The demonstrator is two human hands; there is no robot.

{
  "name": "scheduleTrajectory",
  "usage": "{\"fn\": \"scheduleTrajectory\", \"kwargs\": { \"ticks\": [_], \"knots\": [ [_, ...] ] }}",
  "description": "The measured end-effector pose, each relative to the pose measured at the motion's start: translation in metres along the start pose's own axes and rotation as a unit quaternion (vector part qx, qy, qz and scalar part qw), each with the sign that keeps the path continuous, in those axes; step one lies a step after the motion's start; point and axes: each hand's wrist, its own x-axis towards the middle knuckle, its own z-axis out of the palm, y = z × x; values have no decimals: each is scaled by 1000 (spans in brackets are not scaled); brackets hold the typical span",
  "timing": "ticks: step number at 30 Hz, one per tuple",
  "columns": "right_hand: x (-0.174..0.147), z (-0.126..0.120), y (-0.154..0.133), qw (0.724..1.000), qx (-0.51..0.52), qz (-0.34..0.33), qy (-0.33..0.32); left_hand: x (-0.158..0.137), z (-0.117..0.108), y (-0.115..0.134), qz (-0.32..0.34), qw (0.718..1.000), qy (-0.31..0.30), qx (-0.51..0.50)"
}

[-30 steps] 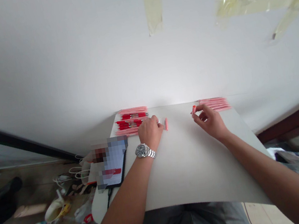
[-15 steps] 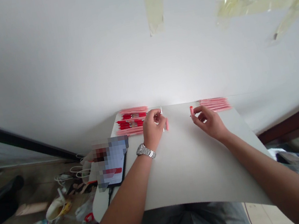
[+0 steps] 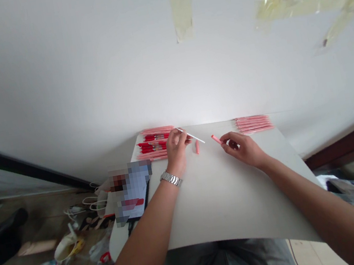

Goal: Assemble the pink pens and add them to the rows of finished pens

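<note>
My left hand (image 3: 176, 147), with a steel watch on the wrist, pinches a thin white refill (image 3: 194, 136) that points right toward my other hand. My right hand (image 3: 241, 148) holds a short pink pen part (image 3: 216, 139) by its end, its tip aimed at the refill. A second pink piece (image 3: 196, 147) lies on the white board (image 3: 222, 197) between the hands. Behind my left hand is a pile of red and pink pens (image 3: 155, 144). A row of pink barrels (image 3: 253, 123) lies beyond my right hand.
A phone (image 3: 132, 192) sits at the board's left edge, with cables and clutter on the floor below it. A white wall with yellow tape rises behind the board. Dark wooden furniture stands at the far left and right.
My left hand turned the white refill from upright to pointing right. My right hand moved left with the pink part, closing the gap between the two pieces.
</note>
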Motion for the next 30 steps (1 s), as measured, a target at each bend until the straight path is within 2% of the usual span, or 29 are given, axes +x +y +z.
{"fn": "scheduleTrajectory", "kwargs": {
  "ticks": [11, 20, 30],
  "knots": [
    [1, 1, -1, 1000, 2, -16, -17, -1, 2, 0, -17, 998, -5, -60],
    [1, 3, 4, 1000, -21, -22, -1, 0, 1, -3, 1, 999, -12, -43],
    [2, 2, 3, 999, -29, -22, 4, -2, 2, -1, -8, 999, -32, -28]
  ]
}}
